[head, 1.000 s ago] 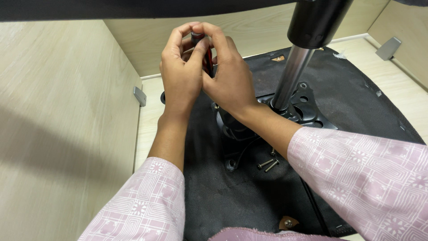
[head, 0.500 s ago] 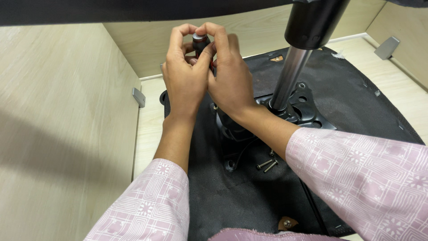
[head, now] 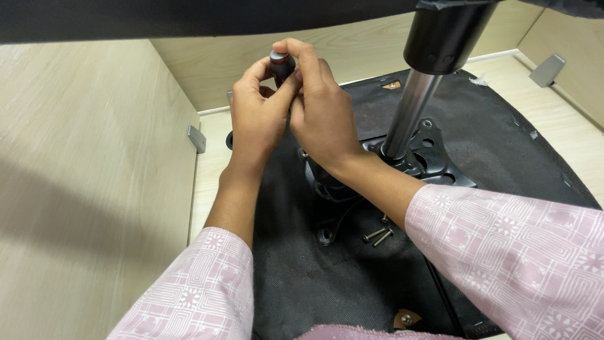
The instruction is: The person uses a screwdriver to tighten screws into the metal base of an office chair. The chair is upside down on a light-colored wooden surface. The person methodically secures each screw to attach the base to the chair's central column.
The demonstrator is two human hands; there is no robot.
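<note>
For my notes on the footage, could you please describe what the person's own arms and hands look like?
Both hands, the left hand and the right hand, are bare, with no gloves, rings or watch visible. Each forearm is uncovered from the wrist to partway up. Above that come loose pale pink sleeves, the left sleeve and the right sleeve, printed with white geometric line squares and small flower motifs.

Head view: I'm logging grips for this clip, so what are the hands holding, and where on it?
Both hands, left hand and right hand, pinch a small dark handle with a red band, fingertips around its sides just below the top. The lower part is hidden.
</note>
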